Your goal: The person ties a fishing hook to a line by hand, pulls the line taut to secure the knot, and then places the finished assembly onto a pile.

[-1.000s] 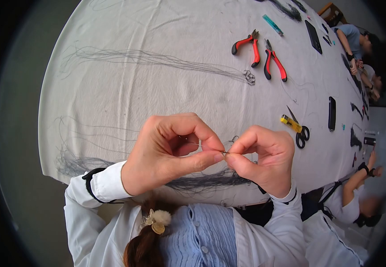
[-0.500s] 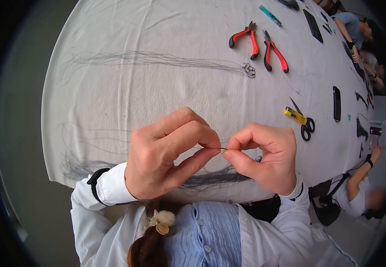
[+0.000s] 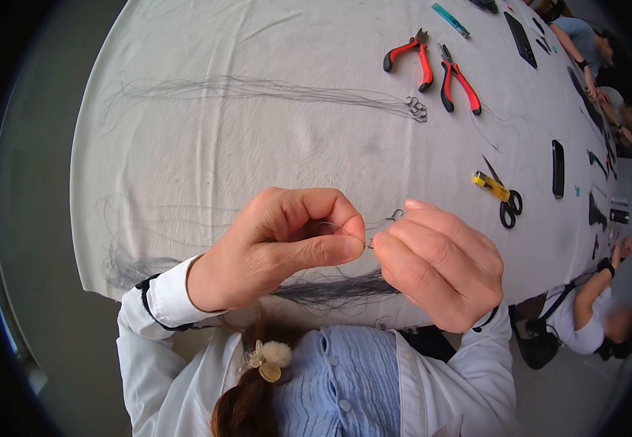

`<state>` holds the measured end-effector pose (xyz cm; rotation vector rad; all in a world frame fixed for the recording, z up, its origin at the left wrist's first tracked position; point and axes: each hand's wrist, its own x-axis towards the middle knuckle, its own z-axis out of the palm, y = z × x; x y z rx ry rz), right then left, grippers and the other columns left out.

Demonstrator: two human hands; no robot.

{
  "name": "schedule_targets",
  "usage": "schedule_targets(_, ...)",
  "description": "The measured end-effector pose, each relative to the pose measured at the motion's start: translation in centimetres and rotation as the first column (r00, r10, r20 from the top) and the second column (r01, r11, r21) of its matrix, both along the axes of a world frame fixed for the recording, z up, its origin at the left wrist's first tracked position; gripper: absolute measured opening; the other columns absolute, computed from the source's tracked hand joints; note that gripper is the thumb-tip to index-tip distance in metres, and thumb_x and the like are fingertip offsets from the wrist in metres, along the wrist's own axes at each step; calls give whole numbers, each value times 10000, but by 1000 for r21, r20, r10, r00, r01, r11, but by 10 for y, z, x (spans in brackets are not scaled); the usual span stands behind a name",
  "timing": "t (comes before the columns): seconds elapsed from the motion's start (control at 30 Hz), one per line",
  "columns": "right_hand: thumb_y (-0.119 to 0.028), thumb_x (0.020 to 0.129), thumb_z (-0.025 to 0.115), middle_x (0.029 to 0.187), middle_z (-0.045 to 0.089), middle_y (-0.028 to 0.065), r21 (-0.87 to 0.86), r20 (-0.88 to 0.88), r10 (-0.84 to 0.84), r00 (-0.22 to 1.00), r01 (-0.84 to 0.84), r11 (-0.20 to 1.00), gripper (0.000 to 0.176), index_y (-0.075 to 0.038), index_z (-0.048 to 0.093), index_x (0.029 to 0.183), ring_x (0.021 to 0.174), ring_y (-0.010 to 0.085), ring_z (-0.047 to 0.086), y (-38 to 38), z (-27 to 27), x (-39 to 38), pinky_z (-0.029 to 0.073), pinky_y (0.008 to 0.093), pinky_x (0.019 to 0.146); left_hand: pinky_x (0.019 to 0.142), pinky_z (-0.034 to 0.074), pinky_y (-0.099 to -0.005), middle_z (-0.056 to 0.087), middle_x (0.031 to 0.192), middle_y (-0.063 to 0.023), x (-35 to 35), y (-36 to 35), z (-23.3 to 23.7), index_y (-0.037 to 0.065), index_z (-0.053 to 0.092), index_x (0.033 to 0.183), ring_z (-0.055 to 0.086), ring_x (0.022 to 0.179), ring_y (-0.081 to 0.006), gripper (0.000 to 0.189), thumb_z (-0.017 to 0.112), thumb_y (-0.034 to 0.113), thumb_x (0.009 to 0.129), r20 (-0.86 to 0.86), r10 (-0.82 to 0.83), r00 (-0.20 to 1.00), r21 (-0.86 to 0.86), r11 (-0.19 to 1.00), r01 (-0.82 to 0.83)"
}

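Close together over the near part of the table, my left hand (image 3: 276,244) and my right hand (image 3: 443,264) are both closed in a pinch. A small dark fish hook (image 3: 370,245) shows in the narrow gap between the fingertips, mostly covered by my right fingers. Thin fishing line (image 3: 327,224) curves out by my left thumb and forefinger, which grip it. Just beyond my right hand, another hook (image 3: 396,214) lies on the cloth. Below the hands stretches a thick bundle of dark lines (image 3: 330,290), partly hidden by them.
A bunch of hooks (image 3: 416,109) with long lines lies farther off. Two red-handled pliers (image 3: 409,58), (image 3: 460,84), a teal cutter (image 3: 451,20), scissors (image 3: 509,207), a yellow cutter (image 3: 491,186) and a black phone (image 3: 558,169) lie rightward on the white tablecloth (image 3: 294,153). Other people sit at right.
My right hand has turned, its knuckles now facing up and its fingers curled over the hook. My left fingers have curled in more. The view has shifted slightly.
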<state>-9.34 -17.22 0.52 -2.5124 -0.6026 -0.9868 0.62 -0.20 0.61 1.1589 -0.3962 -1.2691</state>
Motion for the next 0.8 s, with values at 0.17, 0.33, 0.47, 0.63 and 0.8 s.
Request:
schedule_targets(0.17, 43, 572, 667, 658, 570, 54, 228, -193, -28, 981, 72, 971, 170, -9, 594, 716, 581, 154, 588, -3, 5, -2, 490, 249, 502, 606, 381, -181, 564, 769, 6, -1, -4, 1, 0, 610, 873, 470, 666, -34, 93, 662, 28, 801, -80, 79, 994, -34, 996, -82)
schedule_targets(0.33, 48, 608, 677, 615, 591, 59, 400, -508, 39, 861, 195, 895, 138, -18, 607, 707, 537, 131, 597, -6, 20, -5, 470, 223, 499, 595, 396, -152, 577, 765, 21, 1, 0, 0, -11, 609, 904, 488, 686, -1, 98, 651, 24, 823, 174, 54, 983, -80, 996, -40)
schedule_targets(0.47, 20, 697, 666, 623, 615, 52, 613, -595, 219, 773, 261, 745, 61, 2, 611, 714, 563, 90, 608, -8, 16, -5, 475, 210, 532, 563, 388, -149, 581, 759, 21, 1, 1, -1, -12, 613, 891, 478, 665, 7, 92, 655, 30, 821, 287, 56, 956, -67, 997, -38)
schedule_targets(0.63, -15, 770, 636, 638, 617, 27, 735, -650, 413, 638, 391, 554, 61, 18, 610, 725, 585, 57, 584, -10, 19, -5, 470, 197, 543, 551, 376, -144, 578, 747, 22, -1, -1, 0, -15, 612, 883, 469, 653, 8, 81, 647, 29, 825, 269, 82, 960, -74, 995, -65)
schedule_targets(0.8, -34, 812, 603, 646, 596, 30, 762, -644, 576, 503, 489, 425, 89, 34, 601, 755, 583, 59, 556, -14, 19, -4, 454, 196, 538, 591, 366, -186, 574, 781, -10, -1, -2, 4, 11, 613, 803, 488, 687, -42, 80, 685, 38, 783, 179, 102, 979, 4, 995, -104)
